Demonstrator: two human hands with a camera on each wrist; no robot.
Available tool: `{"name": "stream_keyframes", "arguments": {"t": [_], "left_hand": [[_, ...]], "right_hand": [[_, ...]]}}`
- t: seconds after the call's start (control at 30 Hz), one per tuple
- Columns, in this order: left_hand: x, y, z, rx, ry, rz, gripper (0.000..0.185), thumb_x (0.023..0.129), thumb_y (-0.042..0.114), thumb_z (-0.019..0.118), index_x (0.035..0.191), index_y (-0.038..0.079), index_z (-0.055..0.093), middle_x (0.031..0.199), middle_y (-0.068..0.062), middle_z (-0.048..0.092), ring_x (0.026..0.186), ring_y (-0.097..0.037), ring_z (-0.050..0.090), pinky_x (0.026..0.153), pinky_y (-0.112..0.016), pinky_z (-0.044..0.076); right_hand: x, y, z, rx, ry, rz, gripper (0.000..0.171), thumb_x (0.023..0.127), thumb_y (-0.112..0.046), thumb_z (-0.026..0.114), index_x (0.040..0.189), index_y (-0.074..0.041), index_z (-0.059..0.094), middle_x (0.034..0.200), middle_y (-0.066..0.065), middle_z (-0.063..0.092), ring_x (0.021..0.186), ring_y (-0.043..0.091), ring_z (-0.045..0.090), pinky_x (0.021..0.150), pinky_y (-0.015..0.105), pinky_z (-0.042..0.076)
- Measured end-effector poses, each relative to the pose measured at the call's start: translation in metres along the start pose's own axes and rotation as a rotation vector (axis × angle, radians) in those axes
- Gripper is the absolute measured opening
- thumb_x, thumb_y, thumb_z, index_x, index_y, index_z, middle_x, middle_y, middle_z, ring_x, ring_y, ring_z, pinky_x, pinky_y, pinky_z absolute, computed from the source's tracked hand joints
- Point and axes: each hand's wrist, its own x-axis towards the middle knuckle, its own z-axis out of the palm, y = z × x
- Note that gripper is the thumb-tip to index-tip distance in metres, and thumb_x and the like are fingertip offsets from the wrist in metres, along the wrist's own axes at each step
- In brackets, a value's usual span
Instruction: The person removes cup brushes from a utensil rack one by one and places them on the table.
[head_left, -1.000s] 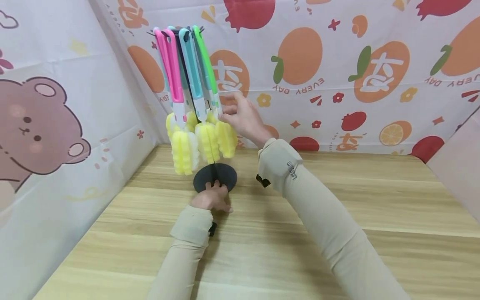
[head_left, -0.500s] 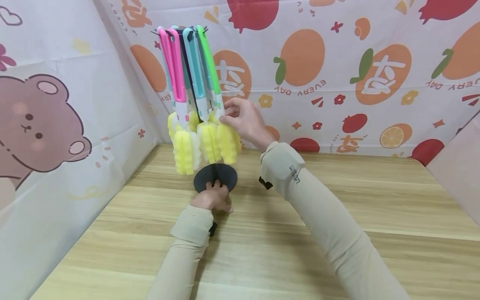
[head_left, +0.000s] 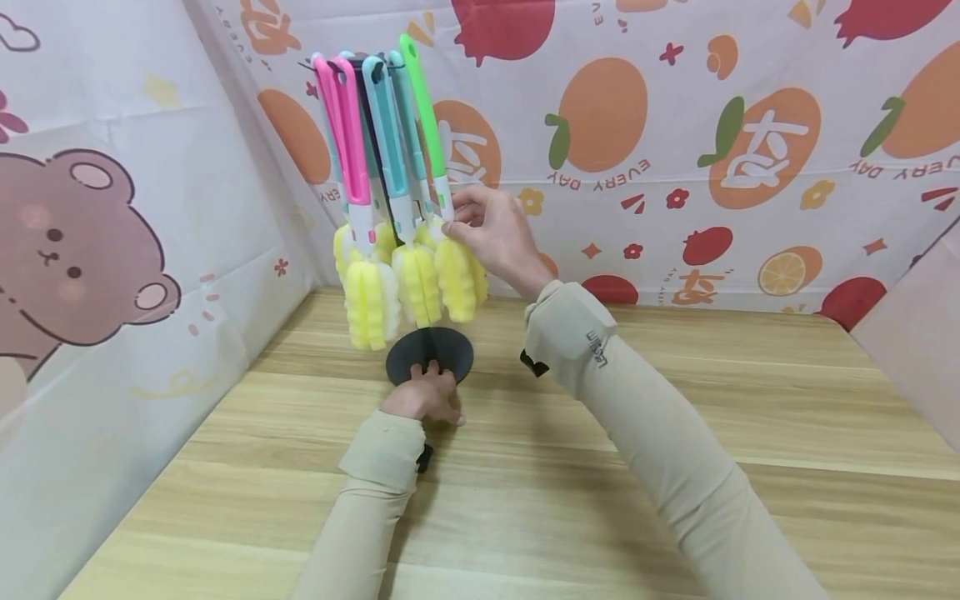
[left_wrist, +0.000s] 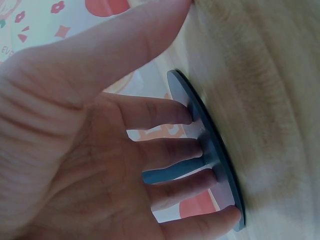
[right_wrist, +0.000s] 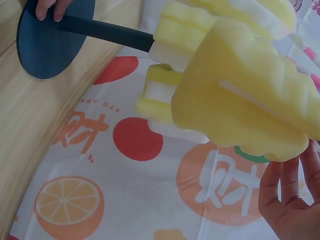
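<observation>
Nearest the camera, two arms in beige sleeves reach forward over the pale wooden table [head_left: 675, 400]. The left hand [head_left: 422, 398] rests at the near edge of the round black disc base [head_left: 431, 352] of a brush stand; in the left wrist view its fingers [left_wrist: 165, 111] lie straight and spread, tips pressing down on the disc on either side of the thin black upright post [left_wrist: 172, 170], so the hand is released rather than clenched.

Above the base, the post rises to a cluster of hanging sponge brushes. The right hand [head_left: 495, 237] is raised to the right side of that cluster, its thumb and fingers pinching the white neck of the green-handled brush with a yellow foam head [head_left: 442, 200], just above the foam. That brush tilts, its green top leaning out to the right of the others and standing slightly higher. In the right wrist view the yellow foam head [right_wrist: 245, 105] fills the frame, close to the palm.

Beside it to the left hang the light blue-handled brushes [head_left: 386, 142] and the pink-handled brushes [head_left: 347, 137], all upright with yellow foam heads clear of the table.

Behind stands a white cloth backdrop printed with oranges [head_left: 750, 142], and on the left a panel with a brown cartoon bear [head_left: 67, 242].
</observation>
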Motion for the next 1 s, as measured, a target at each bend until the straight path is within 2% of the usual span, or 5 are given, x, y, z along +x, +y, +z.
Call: {"name": "stream_keyframes", "arguments": {"t": [0.83, 0.9, 1.0], "left_hand": [[0.002, 0.001, 0.000, 0.018, -0.008, 0.001, 0.077, 0.094, 0.030, 0.075, 0.148, -0.012, 0.039, 0.157, -0.038, 0.022, 0.142, -0.060, 0.018, 0.112, -0.064, 0.028], [0.002, 0.001, -0.001, 0.018, -0.007, -0.001, 0.077, 0.094, 0.030, 0.075, 0.148, -0.012, 0.039, 0.157, -0.038, 0.022, 0.142, -0.060, 0.018, 0.112, -0.064, 0.028], [0.001, 0.001, 0.000, 0.015, -0.005, -0.005, 0.076, 0.094, 0.030, 0.075, 0.148, -0.012, 0.040, 0.157, -0.037, 0.022, 0.142, -0.059, 0.019, 0.111, -0.064, 0.028]], "right_hand": [[-0.012, 0.009, -0.010, 0.042, 0.039, -0.001, 0.023, 0.091, 0.000, 0.074, 0.114, 0.004, 0.070, 0.096, 0.016, 0.075, 0.087, 0.023, 0.070, 0.086, 0.032, 0.052], [-0.012, 0.011, -0.010, 0.043, 0.043, 0.000, 0.022, 0.091, 0.000, 0.074, 0.113, 0.004, 0.070, 0.095, 0.015, 0.075, 0.087, 0.023, 0.070, 0.087, 0.032, 0.052], [-0.013, 0.014, -0.011, 0.037, 0.053, -0.002, 0.021, 0.091, 0.001, 0.074, 0.111, 0.004, 0.070, 0.092, 0.015, 0.075, 0.086, 0.023, 0.070, 0.097, 0.032, 0.045]]}}
